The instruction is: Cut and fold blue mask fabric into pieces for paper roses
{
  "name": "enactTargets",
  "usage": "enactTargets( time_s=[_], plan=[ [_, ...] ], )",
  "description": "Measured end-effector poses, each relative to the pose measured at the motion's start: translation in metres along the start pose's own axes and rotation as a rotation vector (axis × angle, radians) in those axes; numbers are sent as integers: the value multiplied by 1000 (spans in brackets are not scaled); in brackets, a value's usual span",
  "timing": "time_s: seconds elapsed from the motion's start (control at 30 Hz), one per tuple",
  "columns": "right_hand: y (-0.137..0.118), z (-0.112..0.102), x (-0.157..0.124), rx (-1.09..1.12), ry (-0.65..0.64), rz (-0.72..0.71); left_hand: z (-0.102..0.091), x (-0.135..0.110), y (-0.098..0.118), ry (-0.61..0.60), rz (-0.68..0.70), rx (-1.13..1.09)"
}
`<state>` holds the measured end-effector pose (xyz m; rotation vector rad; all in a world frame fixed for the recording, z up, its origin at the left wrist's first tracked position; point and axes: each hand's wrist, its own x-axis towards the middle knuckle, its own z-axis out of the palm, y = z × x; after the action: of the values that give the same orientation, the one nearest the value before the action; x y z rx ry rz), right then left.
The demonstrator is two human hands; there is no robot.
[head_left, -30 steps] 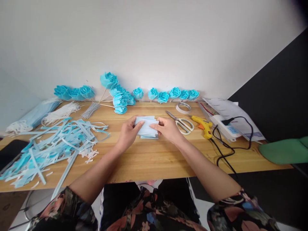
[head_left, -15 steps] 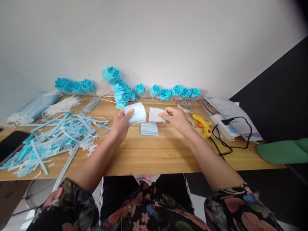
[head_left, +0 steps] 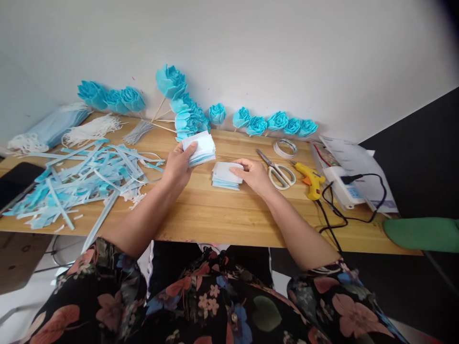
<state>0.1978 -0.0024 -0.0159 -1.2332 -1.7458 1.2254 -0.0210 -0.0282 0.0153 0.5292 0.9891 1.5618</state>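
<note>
My left hand [head_left: 181, 162] is closed around a thick stack of white and light-blue fabric squares [head_left: 201, 147], thumb on top, held above the table. Lower and to the right, my right hand [head_left: 253, 174] pinches the right edge of a single white fabric piece [head_left: 226, 171]. That piece lies over a smaller pile of fabric squares [head_left: 225, 185] on the wooden table, covering most of its top. Just right of my right hand are scissors [head_left: 278, 171] with white handles, lying with blades apart.
Blue fabric flowers [head_left: 256, 125] line the wall. Cut strips [head_left: 93, 179], a phone [head_left: 19, 184], white cords [head_left: 93, 128] and a stack of face masks [head_left: 53, 125] occupy the left. Right are a tape roll [head_left: 285, 148], yellow glue gun [head_left: 310, 180], power strip [head_left: 346, 186] and cables.
My right hand has brought the white piece down and left onto the small pile. My left hand still grips its stack. The view has shifted, and the scissors now show.
</note>
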Motion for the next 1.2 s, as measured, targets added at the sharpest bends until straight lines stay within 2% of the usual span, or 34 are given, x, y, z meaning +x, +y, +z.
enactTargets(
  time_s=[0.27,0.4,0.53,0.6,0.73,0.83,0.93,1.03,1.1,1.13,1.2],
  plan=[
    [-7,-2,-5,141,-28,6,2,1,-1,-75,-100,-69],
    [-8,-2,-5,167,-13,-14,3,-3,-3,-219,-67,-83],
    [-8,2,-5,208,37,-46,5,-19,-5,-404,25,148],
    [-10,3,-6,206,38,-46,7,-29,-6,-496,138,375],
    [-17,2,-9,232,34,-26,9,-38,-11,-654,560,827],
    [-19,-3,-10,235,43,-45,7,-36,-16,-693,763,982],
    [-18,-7,-10,152,42,-74,4,-34,-19,-723,852,1020],
    [-17,-14,-9,66,50,-80,4,-35,-19,-793,840,1005],
    [-19,-22,-8,55,88,-98,6,-37,-18,-788,772,958],
    [-20,-26,-7,52,120,-114,6,-37,-17,-742,718,909],
    [-22,-34,-6,-12,208,-166,7,-36,-15,-564,557,748]
  ],
)
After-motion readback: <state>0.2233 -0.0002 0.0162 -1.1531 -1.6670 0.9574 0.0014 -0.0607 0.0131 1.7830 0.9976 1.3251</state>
